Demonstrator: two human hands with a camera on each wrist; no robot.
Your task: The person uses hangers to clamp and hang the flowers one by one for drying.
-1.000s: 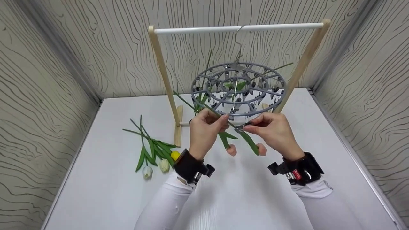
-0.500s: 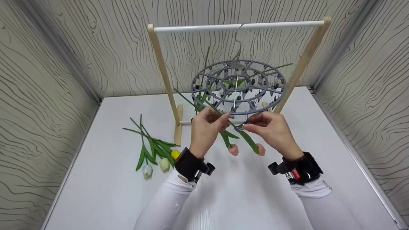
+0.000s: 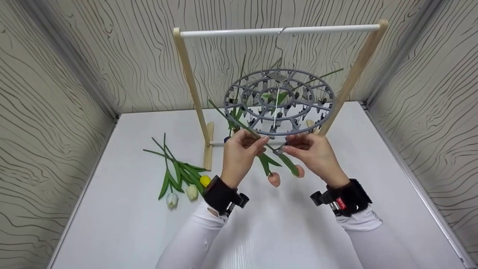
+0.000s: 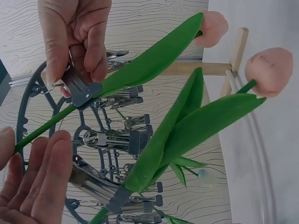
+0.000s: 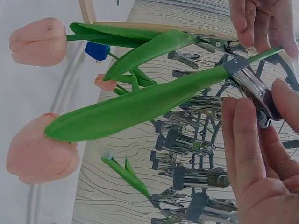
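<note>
My left hand (image 3: pixel 239 158) holds the green stem of a pink artificial tulip (image 5: pixel 42 149) between thumb and fingers. The metal clip (image 5: pixel 250 86) with grey tips, pinched by my right hand (image 3: pixel 317 157), sits across that stem just above the leaf; its tips look closed on the stem. Both hands are just below the front rim of a round grey clip hanger (image 3: pixel 280 133). Beside the held flower, a second pink tulip (image 4: pixel 269 72) hangs head-down from another clip (image 4: pixel 100 186). My left fingers partly hide the upper stem.
The hanger hooks onto the white bar (image 3: pixel 239 33) of a wooden-sided rack (image 3: pixel 188 74). Several more clips and tulips, including a blue tulip (image 5: pixel 97 50), hang from it. A white tulip (image 3: pixel 172 200), a cream tulip (image 3: pixel 192 192) and a yellow tulip (image 3: pixel 205 181) lie on the table at left.
My right hand has shifted slightly left with the clip, and the held tulip's head has moved left and up. The neighbouring pink tulip has swung a little right. My left hand stays nearly still.
</note>
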